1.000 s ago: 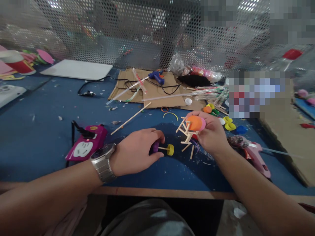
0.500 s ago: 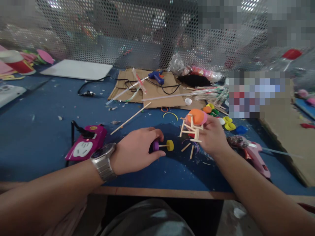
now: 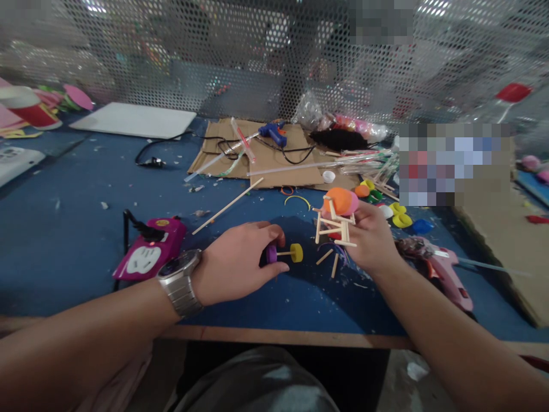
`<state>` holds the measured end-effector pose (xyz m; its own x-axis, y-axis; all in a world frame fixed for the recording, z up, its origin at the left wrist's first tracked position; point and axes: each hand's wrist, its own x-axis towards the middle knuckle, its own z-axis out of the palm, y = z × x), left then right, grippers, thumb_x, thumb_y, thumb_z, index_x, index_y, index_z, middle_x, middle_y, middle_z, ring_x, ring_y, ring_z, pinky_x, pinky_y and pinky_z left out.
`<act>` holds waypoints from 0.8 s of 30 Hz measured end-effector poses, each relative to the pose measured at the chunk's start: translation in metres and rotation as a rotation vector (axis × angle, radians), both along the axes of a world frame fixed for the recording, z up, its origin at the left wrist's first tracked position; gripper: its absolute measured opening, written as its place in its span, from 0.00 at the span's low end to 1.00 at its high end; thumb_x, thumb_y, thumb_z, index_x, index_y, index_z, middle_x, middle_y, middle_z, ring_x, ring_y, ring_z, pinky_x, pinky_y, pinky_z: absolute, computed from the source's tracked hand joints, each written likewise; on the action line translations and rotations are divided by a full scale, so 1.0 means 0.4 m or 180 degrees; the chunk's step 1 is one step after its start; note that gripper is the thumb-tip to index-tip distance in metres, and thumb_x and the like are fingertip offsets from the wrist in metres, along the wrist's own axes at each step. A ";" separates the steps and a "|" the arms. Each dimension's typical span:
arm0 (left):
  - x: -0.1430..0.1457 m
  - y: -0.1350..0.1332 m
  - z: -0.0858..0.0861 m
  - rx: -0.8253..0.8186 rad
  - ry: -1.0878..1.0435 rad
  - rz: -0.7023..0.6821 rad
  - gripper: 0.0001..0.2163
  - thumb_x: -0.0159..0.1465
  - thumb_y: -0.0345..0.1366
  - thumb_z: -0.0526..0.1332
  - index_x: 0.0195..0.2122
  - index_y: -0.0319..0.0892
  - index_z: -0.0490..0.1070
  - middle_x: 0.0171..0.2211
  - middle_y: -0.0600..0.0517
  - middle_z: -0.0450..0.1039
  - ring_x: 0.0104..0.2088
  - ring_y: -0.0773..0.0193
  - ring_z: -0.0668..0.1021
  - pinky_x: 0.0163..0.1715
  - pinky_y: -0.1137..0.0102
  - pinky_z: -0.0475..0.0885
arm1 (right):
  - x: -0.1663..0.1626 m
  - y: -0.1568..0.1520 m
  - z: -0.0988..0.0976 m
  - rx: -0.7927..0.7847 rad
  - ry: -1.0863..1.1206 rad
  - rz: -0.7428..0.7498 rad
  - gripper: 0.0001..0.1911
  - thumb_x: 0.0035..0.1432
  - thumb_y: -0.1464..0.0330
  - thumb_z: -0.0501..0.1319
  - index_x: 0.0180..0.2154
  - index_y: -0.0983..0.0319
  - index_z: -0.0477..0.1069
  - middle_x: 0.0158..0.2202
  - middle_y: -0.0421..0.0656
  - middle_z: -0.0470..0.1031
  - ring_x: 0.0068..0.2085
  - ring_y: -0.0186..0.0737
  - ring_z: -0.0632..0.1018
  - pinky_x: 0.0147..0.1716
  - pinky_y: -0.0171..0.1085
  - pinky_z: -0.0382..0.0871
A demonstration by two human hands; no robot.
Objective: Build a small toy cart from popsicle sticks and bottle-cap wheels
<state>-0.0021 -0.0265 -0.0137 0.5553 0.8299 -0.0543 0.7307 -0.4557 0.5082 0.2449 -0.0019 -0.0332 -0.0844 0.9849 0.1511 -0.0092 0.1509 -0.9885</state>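
Observation:
My left hand [image 3: 244,263], with a watch [image 3: 180,281] at its wrist, pinches the purple cap [image 3: 271,253] of a small wheel axle. A thin stick joins that cap to a yellow cap [image 3: 296,252]. Above the table, my right hand [image 3: 371,237] grips a small frame of wooden sticks [image 3: 337,227] with an orange disc [image 3: 338,201] and a pink one at its top. My right fingers are partly hidden behind the frame. Below it lie two short stick pieces [image 3: 334,266] and a thin purple curl.
A pink glue gun [image 3: 448,277] lies right of my right forearm. Coloured bottle caps [image 3: 401,220] are scattered beyond that hand. Left stands a magenta power strip [image 3: 152,249]; a long stick [image 3: 227,206] lies ahead. Farther back, a blue glue gun [image 3: 273,134] rests on cardboard [image 3: 283,176].
My right hand has tilted the stick frame slightly, its lower end shifting a little to the right. My left hand and the wheel axle look unmoved.

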 end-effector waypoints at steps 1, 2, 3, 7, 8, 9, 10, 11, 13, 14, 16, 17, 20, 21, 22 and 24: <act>0.000 0.000 -0.001 0.0007 -0.0004 0.0008 0.12 0.68 0.43 0.70 0.48 0.45 0.76 0.47 0.49 0.82 0.47 0.48 0.83 0.49 0.56 0.75 | 0.000 -0.001 -0.003 -0.0016 -0.0013 -0.0010 0.17 0.47 0.54 0.81 0.27 0.55 0.78 0.28 0.39 0.81 0.35 0.48 0.85 0.33 0.44 0.81; 0.000 0.000 -0.002 0.0020 -0.0005 0.0017 0.12 0.68 0.43 0.70 0.48 0.45 0.76 0.48 0.48 0.82 0.48 0.48 0.83 0.49 0.56 0.75 | 0.001 -0.002 -0.006 -0.0027 -0.0020 -0.0019 0.17 0.47 0.54 0.81 0.28 0.55 0.78 0.28 0.39 0.81 0.35 0.48 0.85 0.32 0.44 0.80; 0.000 0.001 -0.003 0.0032 -0.0004 0.0018 0.12 0.68 0.43 0.70 0.49 0.45 0.76 0.48 0.48 0.82 0.48 0.48 0.83 0.50 0.56 0.75 | 0.002 -0.003 -0.008 -0.0028 -0.0027 -0.0020 0.17 0.47 0.54 0.81 0.29 0.54 0.79 0.28 0.39 0.81 0.35 0.48 0.85 0.31 0.43 0.80; -0.001 0.003 -0.003 0.0031 0.0008 -0.0018 0.12 0.69 0.43 0.70 0.49 0.45 0.77 0.47 0.48 0.82 0.48 0.48 0.82 0.50 0.55 0.75 | 0.002 -0.007 -0.011 0.0083 -0.0188 0.0024 0.15 0.53 0.55 0.80 0.32 0.55 0.81 0.29 0.40 0.81 0.34 0.45 0.83 0.32 0.43 0.80; -0.001 0.004 -0.002 0.0026 0.0003 -0.0021 0.12 0.69 0.43 0.70 0.48 0.45 0.77 0.48 0.48 0.82 0.49 0.48 0.83 0.51 0.55 0.75 | 0.002 -0.008 -0.010 0.0132 -0.0239 0.0043 0.14 0.54 0.55 0.79 0.32 0.56 0.81 0.29 0.40 0.81 0.33 0.44 0.82 0.32 0.42 0.80; -0.001 0.004 -0.002 0.0020 -0.0003 -0.0023 0.11 0.69 0.43 0.70 0.48 0.45 0.77 0.48 0.48 0.82 0.49 0.48 0.83 0.51 0.55 0.75 | 0.001 -0.009 -0.009 0.0175 -0.0273 0.0065 0.14 0.56 0.55 0.79 0.32 0.56 0.81 0.29 0.40 0.81 0.33 0.43 0.81 0.32 0.41 0.79; -0.001 0.004 -0.001 0.0022 -0.0009 -0.0022 0.11 0.69 0.43 0.70 0.47 0.45 0.77 0.49 0.48 0.82 0.50 0.48 0.83 0.52 0.55 0.75 | 0.001 -0.010 -0.009 0.0208 -0.0284 0.0096 0.14 0.56 0.56 0.79 0.33 0.57 0.81 0.30 0.40 0.81 0.32 0.41 0.80 0.32 0.40 0.79; -0.001 0.004 0.000 0.0025 -0.0015 -0.0023 0.11 0.69 0.43 0.70 0.47 0.45 0.77 0.49 0.48 0.82 0.50 0.48 0.83 0.52 0.55 0.75 | 0.000 -0.011 -0.009 0.0229 -0.0276 0.0131 0.14 0.56 0.56 0.79 0.33 0.57 0.81 0.30 0.40 0.81 0.32 0.40 0.80 0.32 0.39 0.78; 0.000 0.005 0.001 0.0026 -0.0019 -0.0026 0.11 0.69 0.43 0.70 0.47 0.45 0.77 0.48 0.48 0.82 0.49 0.48 0.83 0.51 0.55 0.75 | 0.000 -0.012 -0.009 0.0243 -0.0223 0.0188 0.15 0.57 0.55 0.79 0.34 0.58 0.81 0.30 0.40 0.81 0.33 0.39 0.79 0.32 0.38 0.77; 0.000 0.006 0.001 0.0025 -0.0019 -0.0027 0.11 0.69 0.42 0.70 0.47 0.45 0.77 0.48 0.48 0.82 0.49 0.48 0.83 0.51 0.55 0.75 | 0.000 -0.012 -0.009 0.0243 -0.0194 0.0214 0.15 0.57 0.55 0.79 0.34 0.58 0.82 0.30 0.40 0.81 0.33 0.39 0.79 0.33 0.37 0.76; 0.001 0.007 0.001 0.0023 -0.0025 -0.0039 0.10 0.69 0.42 0.70 0.47 0.45 0.77 0.48 0.49 0.82 0.49 0.48 0.83 0.51 0.55 0.75 | -0.001 -0.013 -0.008 0.0237 -0.0137 0.0269 0.15 0.56 0.56 0.80 0.34 0.57 0.82 0.31 0.40 0.81 0.34 0.39 0.79 0.33 0.37 0.75; 0.001 0.007 0.000 0.0022 -0.0030 -0.0042 0.10 0.69 0.42 0.70 0.47 0.45 0.77 0.48 0.49 0.82 0.49 0.48 0.83 0.51 0.54 0.75 | -0.001 -0.014 -0.007 0.0227 -0.0115 0.0289 0.14 0.56 0.56 0.80 0.34 0.57 0.82 0.31 0.40 0.81 0.34 0.39 0.79 0.33 0.37 0.75; 0.001 0.009 -0.004 0.0042 -0.0070 -0.0027 0.10 0.68 0.42 0.71 0.47 0.45 0.77 0.48 0.49 0.82 0.49 0.49 0.83 0.52 0.55 0.76 | 0.000 -0.014 -0.006 0.0229 -0.0146 0.0316 0.12 0.56 0.58 0.80 0.36 0.56 0.84 0.32 0.39 0.81 0.32 0.37 0.77 0.31 0.36 0.73; 0.001 0.009 -0.006 0.0061 -0.0098 -0.0013 0.10 0.68 0.41 0.71 0.47 0.45 0.77 0.49 0.49 0.82 0.49 0.49 0.83 0.52 0.55 0.75 | 0.001 -0.014 -0.007 0.0255 -0.0163 0.0321 0.12 0.57 0.58 0.80 0.37 0.56 0.84 0.32 0.39 0.81 0.31 0.36 0.76 0.31 0.35 0.72; 0.000 0.009 -0.008 0.0085 -0.0134 0.0002 0.11 0.68 0.41 0.71 0.47 0.45 0.77 0.49 0.49 0.82 0.50 0.49 0.83 0.53 0.55 0.75 | 0.002 -0.014 -0.009 0.0292 -0.0174 0.0337 0.12 0.59 0.57 0.79 0.38 0.56 0.84 0.32 0.39 0.81 0.31 0.36 0.76 0.31 0.35 0.72; -0.002 0.009 -0.011 0.0120 -0.0198 0.0056 0.12 0.68 0.41 0.71 0.50 0.45 0.76 0.51 0.49 0.82 0.51 0.49 0.83 0.54 0.55 0.75 | 0.004 -0.014 -0.014 0.0365 -0.0180 0.0386 0.13 0.62 0.54 0.76 0.39 0.55 0.84 0.33 0.40 0.81 0.32 0.36 0.76 0.31 0.36 0.71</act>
<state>-0.0027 -0.0229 -0.0182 0.5420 0.8403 0.0112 0.7063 -0.4627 0.5357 0.2467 -0.0076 -0.0388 -0.2131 0.9436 0.2534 0.0208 0.2637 -0.9644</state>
